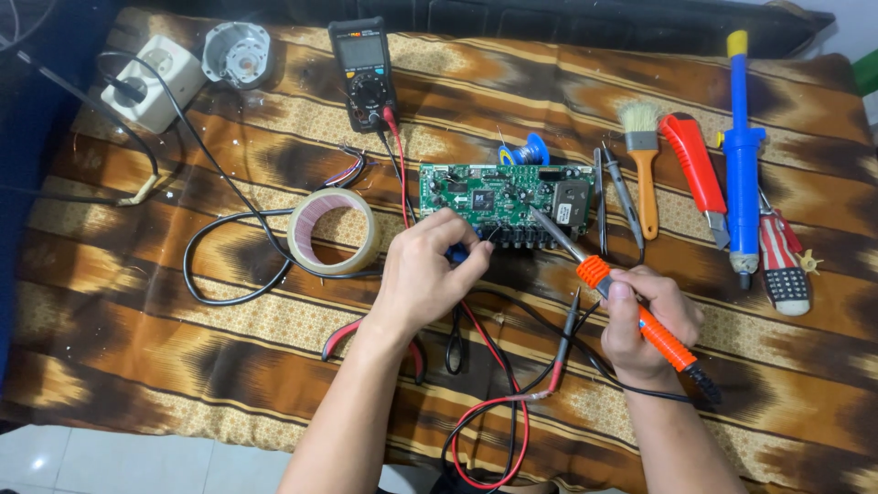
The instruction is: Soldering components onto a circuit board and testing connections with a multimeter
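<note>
Orange-handled soldering iron (631, 316) clamped in right hand (640, 325), tip over green circuit board (503, 201) mid-cloth | left hand (425, 274) pinched on small blue item (460, 255) at board's near edge; what it is, cannot tell | board likely light, stiff, fragile: hold by edges | iron: grip only the handle | tape roll (334, 230) left, multimeter (364, 73) behind.

Both bare forearms reach up from the table's near edge, left hand (425, 274) curled in a pinch, right hand (645, 325) fisted.
</note>
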